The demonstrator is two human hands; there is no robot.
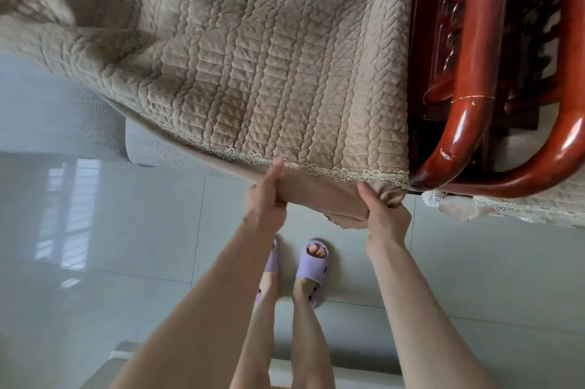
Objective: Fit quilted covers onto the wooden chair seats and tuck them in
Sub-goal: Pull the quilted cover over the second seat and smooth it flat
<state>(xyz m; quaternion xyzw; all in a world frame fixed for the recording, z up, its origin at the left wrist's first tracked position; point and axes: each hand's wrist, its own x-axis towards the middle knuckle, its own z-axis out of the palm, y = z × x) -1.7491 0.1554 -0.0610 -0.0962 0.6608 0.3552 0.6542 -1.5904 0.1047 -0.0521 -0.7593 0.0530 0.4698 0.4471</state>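
A beige quilted cover point(253, 65) with a lace-trimmed front edge lies spread over a seat and hides the wood beneath it. My left hand point(269, 195) grips the cover's hanging front edge, thumb up against the lace. My right hand point(384, 214) grips the same edge near its right corner, bunching the plain underside fabric. Both hands are close together below the trim. To the right, a glossy red-brown wooden chair armrest point(468, 103) curves forward beside the cover.
A second curved wooden armrest point(566, 141) stands further right, with another lace-edged cover point(506, 208) below it. A pale folded cover point(95, 122) lies at the left. My feet in purple slippers point(313, 265) stand on the glossy tiled floor point(126, 262).
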